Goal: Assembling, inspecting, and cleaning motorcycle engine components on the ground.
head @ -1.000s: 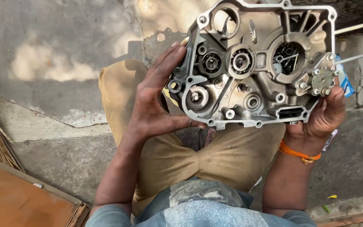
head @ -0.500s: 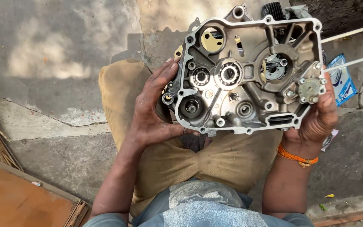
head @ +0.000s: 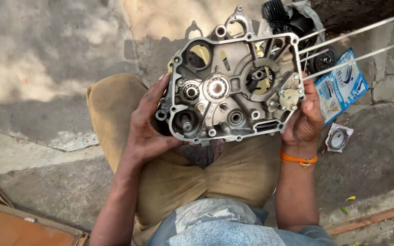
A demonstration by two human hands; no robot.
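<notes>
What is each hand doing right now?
Left hand: closed on the engine crankcase half, gripping its left edge.
Right hand: closed on its right edge.

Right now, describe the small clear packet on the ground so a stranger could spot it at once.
Start at the grey metal engine case held in both hands. Look past the right hand to the concrete beside the blue printed packet. The small clear packet lies just below it, holding a round ring, unlike the flat blue one.
</notes>
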